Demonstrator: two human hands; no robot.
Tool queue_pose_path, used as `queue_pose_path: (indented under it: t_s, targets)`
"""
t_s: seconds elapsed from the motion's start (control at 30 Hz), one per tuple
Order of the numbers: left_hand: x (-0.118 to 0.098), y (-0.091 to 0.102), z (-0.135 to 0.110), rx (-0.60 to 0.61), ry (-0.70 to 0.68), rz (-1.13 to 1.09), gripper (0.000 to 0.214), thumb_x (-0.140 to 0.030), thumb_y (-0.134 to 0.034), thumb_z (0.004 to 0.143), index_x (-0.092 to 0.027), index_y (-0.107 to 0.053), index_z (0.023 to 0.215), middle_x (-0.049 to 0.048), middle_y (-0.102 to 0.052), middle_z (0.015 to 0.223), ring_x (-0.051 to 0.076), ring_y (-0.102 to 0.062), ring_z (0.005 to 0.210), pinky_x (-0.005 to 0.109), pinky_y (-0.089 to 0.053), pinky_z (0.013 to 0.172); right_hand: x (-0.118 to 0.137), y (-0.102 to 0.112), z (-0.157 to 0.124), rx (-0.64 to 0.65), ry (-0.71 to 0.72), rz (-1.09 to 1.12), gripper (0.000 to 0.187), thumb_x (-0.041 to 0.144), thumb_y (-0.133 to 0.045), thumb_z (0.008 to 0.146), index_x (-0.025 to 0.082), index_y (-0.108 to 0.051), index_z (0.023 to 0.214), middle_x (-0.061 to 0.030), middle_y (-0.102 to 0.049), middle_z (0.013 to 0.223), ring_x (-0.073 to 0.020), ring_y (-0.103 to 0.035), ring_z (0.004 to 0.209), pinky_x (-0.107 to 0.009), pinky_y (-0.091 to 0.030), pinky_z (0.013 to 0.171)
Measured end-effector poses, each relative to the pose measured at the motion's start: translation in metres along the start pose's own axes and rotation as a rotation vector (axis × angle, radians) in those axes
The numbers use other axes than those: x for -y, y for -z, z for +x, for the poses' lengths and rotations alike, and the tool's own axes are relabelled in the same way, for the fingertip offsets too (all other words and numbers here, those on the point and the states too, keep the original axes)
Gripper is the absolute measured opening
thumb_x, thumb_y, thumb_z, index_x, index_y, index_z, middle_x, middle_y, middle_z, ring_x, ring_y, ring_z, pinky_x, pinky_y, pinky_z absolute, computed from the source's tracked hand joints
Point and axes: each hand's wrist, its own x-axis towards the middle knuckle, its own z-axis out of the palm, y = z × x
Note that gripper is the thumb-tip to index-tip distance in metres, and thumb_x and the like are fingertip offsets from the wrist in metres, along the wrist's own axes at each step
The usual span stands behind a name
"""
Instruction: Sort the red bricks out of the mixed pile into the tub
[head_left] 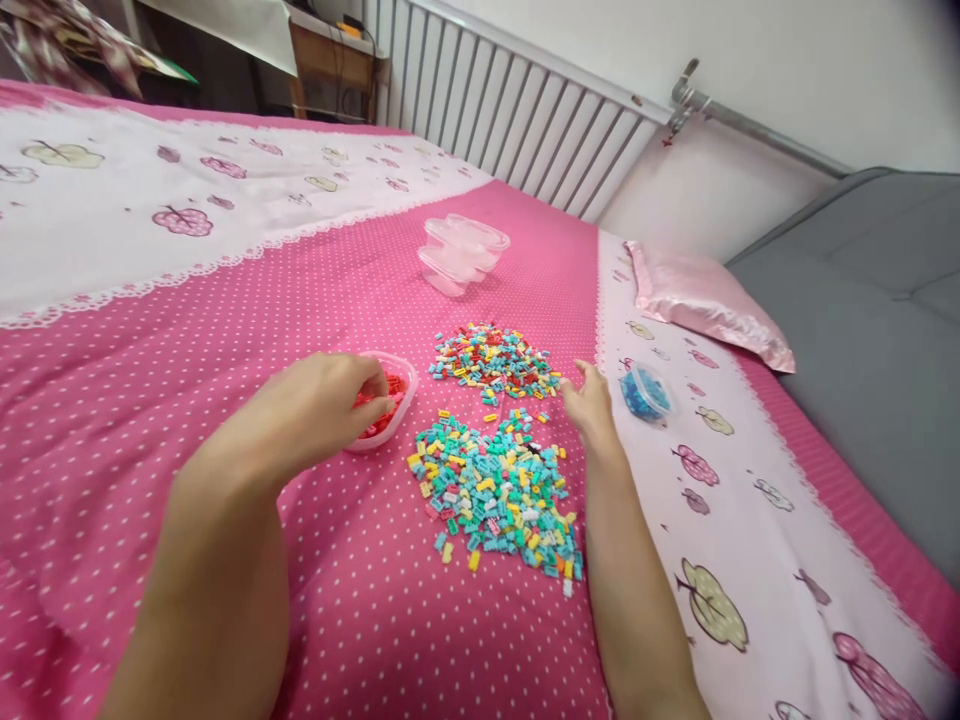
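Two heaps of small coloured beads lie on the pink dotted bedspread: a far heap (495, 362) with much red in it and a near heap (499, 490), mostly teal and yellow. My left hand (319, 402) hovers over a clear tub of red beads (390, 400), fingers curled and pinched together at its rim; what they hold is hidden. My right hand (589, 402) rests at the right edge of the far heap, fingers bent down onto the beads. A small clear tub of blue beads (645, 392) stands just right of that hand.
A stack of empty clear tubs (459, 252) sits further back on the bedspread (375, 600). A pink satin pillow (705, 300) lies at the right, beside a grey sofa (870, 340). A white radiator (510, 110) lines the wall behind.
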Motion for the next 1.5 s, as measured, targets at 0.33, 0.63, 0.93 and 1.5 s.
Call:
queue_pose_path:
  t_s: [0.33,0.63,0.93,1.5]
  targets:
    - [-0.064,-0.026,0.0,0.03,-0.377,-0.1,0.03,-0.027,-0.031,0.089,-0.017,-0.058,0.092,0.0079,-0.06,0.094,0.019,-0.057,0.087,0.031,-0.042,0.078,-0.02,-0.025,0.005,0.145,-0.152,-0.004,0.052,0.024,-0.044,0.079,0.012,-0.04,0.129,-0.0149,-0.046,0.133,-0.0236,-0.043,0.122,-0.039,-0.031,0.103]
    - [-0.081,-0.092,0.03,0.066,-0.239,0.059,0.052,-0.039,-0.031,0.09,-0.011,-0.036,0.133,0.0181,-0.024,0.144,0.03,-0.017,0.134,0.042,-0.021,0.106,-0.009,-0.003,-0.002,0.236,-0.135,-0.149,0.045,0.013,-0.05,0.071,0.014,-0.048,0.116,-0.009,-0.067,0.096,-0.0219,-0.06,0.093,-0.033,-0.045,0.082]
    - [-0.072,-0.109,0.037,0.07,-0.258,0.006,0.057,-0.046,-0.024,0.09,-0.012,-0.038,0.134,0.0168,-0.029,0.143,0.03,-0.024,0.132,0.043,-0.019,0.106,-0.022,-0.004,0.0,0.215,-0.058,-0.17,0.029,0.009,-0.048,0.066,0.019,-0.059,0.092,-0.0042,-0.066,0.09,-0.0168,-0.061,0.086,-0.028,-0.046,0.076]
    - [-0.068,-0.112,0.041,0.054,-0.306,-0.002,0.055,-0.046,-0.023,0.09,-0.013,-0.043,0.13,0.0145,-0.038,0.138,0.029,-0.028,0.129,0.043,-0.021,0.105,-0.008,-0.011,-0.005,0.349,-0.004,-0.18,0.015,0.012,-0.053,0.066,0.019,-0.063,0.075,-0.0004,-0.066,0.074,-0.0133,-0.06,0.07,-0.023,-0.044,0.065]
